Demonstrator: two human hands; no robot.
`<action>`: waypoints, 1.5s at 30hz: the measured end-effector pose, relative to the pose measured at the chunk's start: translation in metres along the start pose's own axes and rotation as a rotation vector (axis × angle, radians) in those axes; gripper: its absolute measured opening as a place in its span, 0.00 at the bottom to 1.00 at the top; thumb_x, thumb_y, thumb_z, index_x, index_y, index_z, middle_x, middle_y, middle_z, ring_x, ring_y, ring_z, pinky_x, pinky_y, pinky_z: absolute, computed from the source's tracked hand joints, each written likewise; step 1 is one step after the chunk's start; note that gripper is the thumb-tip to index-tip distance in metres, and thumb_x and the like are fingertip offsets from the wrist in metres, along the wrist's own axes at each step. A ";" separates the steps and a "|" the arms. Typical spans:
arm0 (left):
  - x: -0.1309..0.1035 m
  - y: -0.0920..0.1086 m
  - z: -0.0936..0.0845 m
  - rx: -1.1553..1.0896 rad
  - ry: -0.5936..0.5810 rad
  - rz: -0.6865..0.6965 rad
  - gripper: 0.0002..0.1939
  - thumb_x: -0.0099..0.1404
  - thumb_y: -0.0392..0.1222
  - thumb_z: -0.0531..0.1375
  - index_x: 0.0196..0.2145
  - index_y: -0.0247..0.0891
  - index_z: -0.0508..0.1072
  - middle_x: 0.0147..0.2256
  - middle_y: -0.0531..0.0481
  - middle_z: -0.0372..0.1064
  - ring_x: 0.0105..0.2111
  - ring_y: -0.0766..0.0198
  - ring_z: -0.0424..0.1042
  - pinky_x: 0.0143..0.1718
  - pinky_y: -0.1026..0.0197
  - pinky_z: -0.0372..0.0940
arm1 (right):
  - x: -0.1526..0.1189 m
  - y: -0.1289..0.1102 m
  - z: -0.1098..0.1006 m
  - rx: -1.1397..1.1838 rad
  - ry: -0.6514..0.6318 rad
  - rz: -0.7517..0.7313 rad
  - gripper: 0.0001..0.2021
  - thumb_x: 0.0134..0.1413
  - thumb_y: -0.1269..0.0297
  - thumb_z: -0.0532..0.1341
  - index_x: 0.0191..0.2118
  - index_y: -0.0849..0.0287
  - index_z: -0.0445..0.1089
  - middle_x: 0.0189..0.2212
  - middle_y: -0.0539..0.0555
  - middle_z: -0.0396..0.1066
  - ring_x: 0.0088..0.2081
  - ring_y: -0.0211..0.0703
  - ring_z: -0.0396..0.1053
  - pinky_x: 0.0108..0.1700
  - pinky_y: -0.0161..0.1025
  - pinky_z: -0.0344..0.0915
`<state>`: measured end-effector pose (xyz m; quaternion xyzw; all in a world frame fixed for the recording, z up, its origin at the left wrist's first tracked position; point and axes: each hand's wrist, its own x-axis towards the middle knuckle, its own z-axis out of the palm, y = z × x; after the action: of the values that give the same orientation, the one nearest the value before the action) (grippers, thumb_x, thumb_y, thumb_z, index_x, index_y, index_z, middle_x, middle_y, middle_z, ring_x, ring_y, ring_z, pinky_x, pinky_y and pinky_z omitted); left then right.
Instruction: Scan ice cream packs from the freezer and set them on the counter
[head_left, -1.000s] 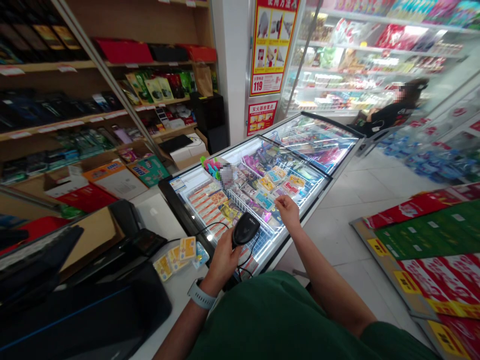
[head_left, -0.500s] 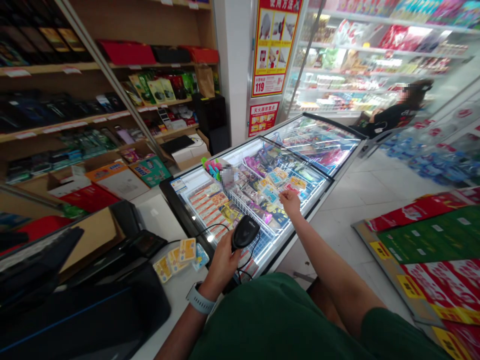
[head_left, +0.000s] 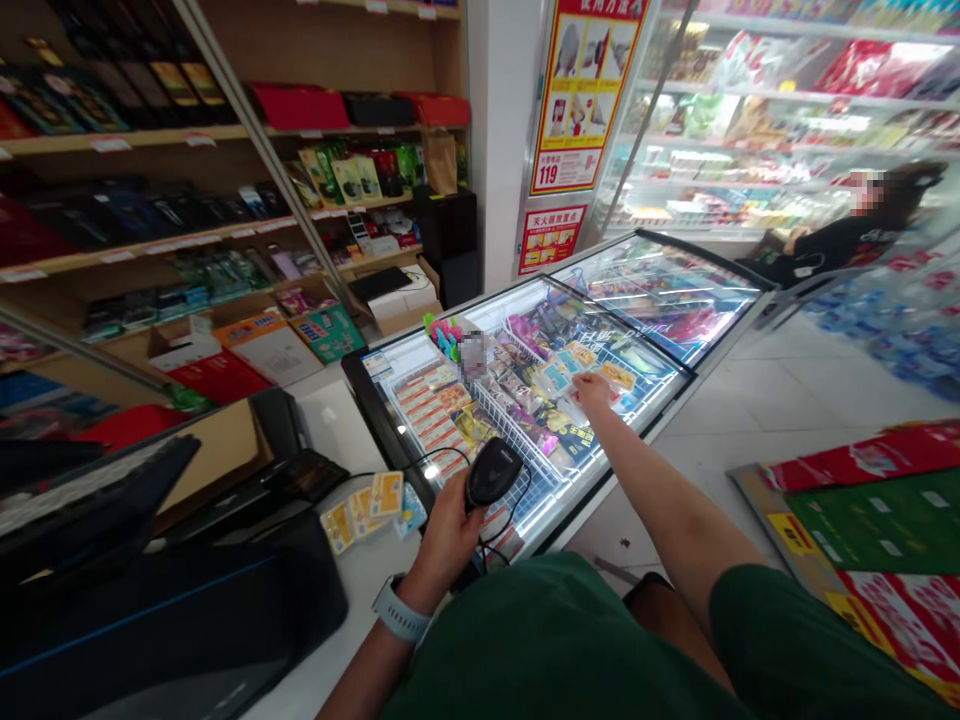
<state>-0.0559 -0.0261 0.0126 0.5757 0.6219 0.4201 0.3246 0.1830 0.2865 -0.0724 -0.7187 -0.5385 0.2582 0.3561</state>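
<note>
My left hand (head_left: 448, 527) is wrapped round a black barcode scanner (head_left: 495, 472), whose cord loops beside it. The scanner's head is over the near end of a glass-topped chest freezer (head_left: 517, 420). My right hand (head_left: 592, 392) is over the freezer's glass, fingers bent and closed among several small flat packets. A blue packet (head_left: 556, 378) lies at its fingertips and an orange packet (head_left: 619, 375) just beyond. Whatever the fingers may pinch is hidden. More yellow packets (head_left: 386, 494) lie fanned on the white counter (head_left: 330, 405) left of the scanner.
Black checkout equipment (head_left: 247, 600) fills the lower left. A colourful object (head_left: 444, 336) stands on the freezer's left edge. Stocked shelves (head_left: 247, 235) line the left wall. Stacked red and green boxes (head_left: 870, 500) stand at right. A person (head_left: 847, 235) sits by the lit display shelves.
The view has turned slightly left, so the scene sits further right. My right hand has moved slightly further over the packets. My left hand still holds the scanner.
</note>
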 end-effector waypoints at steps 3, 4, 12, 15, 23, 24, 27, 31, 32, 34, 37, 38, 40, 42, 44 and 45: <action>0.000 0.001 0.000 -0.007 0.013 -0.012 0.22 0.59 0.31 0.55 0.52 0.37 0.64 0.48 0.42 0.67 0.49 0.55 0.66 0.53 0.50 0.60 | 0.007 0.000 0.004 -0.029 0.008 0.046 0.11 0.43 0.63 0.60 0.32 0.64 0.75 0.23 0.55 0.74 0.19 0.39 0.67 0.25 0.36 0.64; 0.001 0.001 0.000 -0.008 0.014 -0.017 0.22 0.60 0.31 0.55 0.53 0.37 0.63 0.48 0.42 0.67 0.50 0.55 0.66 0.53 0.50 0.60 | 0.009 0.000 0.006 -0.040 0.008 0.052 0.11 0.43 0.64 0.60 0.31 0.64 0.75 0.23 0.56 0.74 0.19 0.40 0.67 0.26 0.37 0.64; 0.007 0.006 0.002 0.000 -0.008 -0.025 0.21 0.61 0.32 0.54 0.53 0.37 0.64 0.49 0.41 0.66 0.51 0.54 0.66 0.53 0.49 0.60 | 0.020 0.005 0.011 -0.137 0.013 0.047 0.10 0.43 0.64 0.59 0.31 0.61 0.76 0.26 0.57 0.76 0.26 0.44 0.70 0.32 0.38 0.64; 0.009 0.008 0.002 0.009 -0.010 -0.023 0.20 0.61 0.33 0.55 0.52 0.37 0.64 0.49 0.42 0.67 0.50 0.55 0.66 0.52 0.50 0.60 | 0.023 0.006 0.012 -0.173 0.019 0.036 0.10 0.43 0.66 0.59 0.32 0.60 0.76 0.30 0.57 0.77 0.31 0.47 0.72 0.35 0.39 0.64; 0.007 0.005 0.003 0.015 -0.008 -0.039 0.20 0.60 0.33 0.55 0.52 0.37 0.65 0.49 0.41 0.67 0.50 0.54 0.66 0.52 0.49 0.61 | 0.027 0.007 0.012 -0.242 0.006 0.013 0.10 0.43 0.67 0.59 0.34 0.59 0.76 0.33 0.57 0.77 0.36 0.49 0.72 0.39 0.40 0.64; 0.007 0.005 0.003 0.012 -0.009 -0.039 0.21 0.60 0.33 0.55 0.52 0.37 0.65 0.49 0.41 0.67 0.50 0.54 0.66 0.52 0.49 0.60 | 0.027 0.007 0.011 -0.248 0.003 0.009 0.10 0.44 0.67 0.59 0.34 0.59 0.76 0.32 0.57 0.77 0.36 0.49 0.72 0.39 0.40 0.64; 0.007 0.003 0.003 -0.006 -0.005 -0.026 0.21 0.59 0.32 0.55 0.52 0.37 0.65 0.48 0.42 0.67 0.50 0.54 0.66 0.53 0.48 0.60 | 0.025 0.006 0.010 -0.265 -0.004 0.001 0.11 0.44 0.67 0.59 0.35 0.59 0.76 0.33 0.57 0.77 0.36 0.48 0.72 0.39 0.39 0.64; 0.007 0.003 0.003 -0.011 0.003 -0.021 0.21 0.59 0.32 0.55 0.51 0.38 0.66 0.48 0.42 0.67 0.50 0.53 0.66 0.53 0.48 0.60 | 0.019 0.001 0.008 -0.290 -0.021 -0.032 0.13 0.47 0.67 0.58 0.39 0.60 0.75 0.35 0.58 0.76 0.37 0.49 0.72 0.41 0.41 0.64; 0.007 0.003 0.003 -0.007 0.005 -0.020 0.21 0.59 0.32 0.55 0.51 0.38 0.66 0.48 0.42 0.67 0.50 0.54 0.66 0.52 0.49 0.61 | 0.017 -0.001 0.007 -0.297 -0.026 -0.049 0.13 0.48 0.66 0.57 0.40 0.60 0.75 0.36 0.59 0.76 0.38 0.50 0.72 0.41 0.41 0.64; 0.007 0.003 0.003 0.001 0.008 -0.020 0.21 0.59 0.32 0.55 0.51 0.37 0.66 0.49 0.42 0.67 0.50 0.54 0.66 0.52 0.50 0.61 | 0.011 -0.006 0.006 -0.310 -0.041 -0.097 0.14 0.50 0.66 0.57 0.42 0.61 0.74 0.37 0.59 0.76 0.39 0.51 0.72 0.43 0.42 0.64; 0.007 0.004 0.003 0.015 0.004 -0.021 0.21 0.60 0.32 0.55 0.52 0.37 0.65 0.49 0.42 0.67 0.50 0.54 0.66 0.52 0.50 0.61 | -0.001 -0.013 0.006 -0.326 -0.073 -0.179 0.15 0.51 0.66 0.56 0.45 0.59 0.73 0.37 0.58 0.76 0.40 0.50 0.72 0.44 0.42 0.64; 0.006 0.004 0.003 0.019 0.001 -0.022 0.21 0.60 0.32 0.56 0.52 0.37 0.65 0.49 0.41 0.67 0.51 0.54 0.66 0.53 0.49 0.60 | -0.005 -0.015 0.006 -0.330 -0.084 -0.204 0.15 0.52 0.66 0.56 0.45 0.59 0.72 0.37 0.57 0.76 0.40 0.50 0.72 0.45 0.42 0.64; 0.006 0.005 0.003 0.024 -0.006 -0.019 0.21 0.60 0.32 0.55 0.52 0.37 0.64 0.50 0.41 0.67 0.51 0.54 0.66 0.53 0.49 0.60 | -0.012 -0.018 0.006 -0.335 -0.099 -0.245 0.15 0.53 0.66 0.56 0.46 0.58 0.72 0.39 0.57 0.75 0.41 0.50 0.71 0.45 0.42 0.63; 0.005 0.004 0.003 0.024 -0.012 -0.013 0.21 0.60 0.32 0.55 0.52 0.38 0.64 0.50 0.41 0.66 0.51 0.54 0.65 0.54 0.48 0.60 | -0.018 -0.019 0.007 -0.338 -0.106 -0.279 0.15 0.54 0.67 0.55 0.47 0.59 0.71 0.41 0.58 0.75 0.43 0.50 0.71 0.46 0.42 0.63; 0.004 0.003 0.003 0.021 -0.011 -0.007 0.22 0.60 0.31 0.55 0.53 0.38 0.64 0.51 0.41 0.66 0.52 0.54 0.65 0.54 0.48 0.59 | -0.024 -0.020 0.007 -0.337 -0.109 -0.307 0.15 0.55 0.67 0.55 0.47 0.59 0.71 0.43 0.59 0.74 0.43 0.50 0.70 0.46 0.42 0.63; 0.004 0.003 0.003 0.021 -0.010 -0.007 0.22 0.60 0.31 0.55 0.53 0.38 0.64 0.51 0.41 0.66 0.52 0.53 0.65 0.54 0.48 0.59 | -0.026 -0.020 0.007 -0.335 -0.109 -0.320 0.16 0.55 0.67 0.54 0.48 0.60 0.70 0.43 0.59 0.74 0.43 0.51 0.70 0.47 0.43 0.63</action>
<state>-0.0526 -0.0219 0.0142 0.5791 0.6266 0.4095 0.3229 0.1583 0.2663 -0.0615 -0.6581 -0.6995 0.1439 0.2385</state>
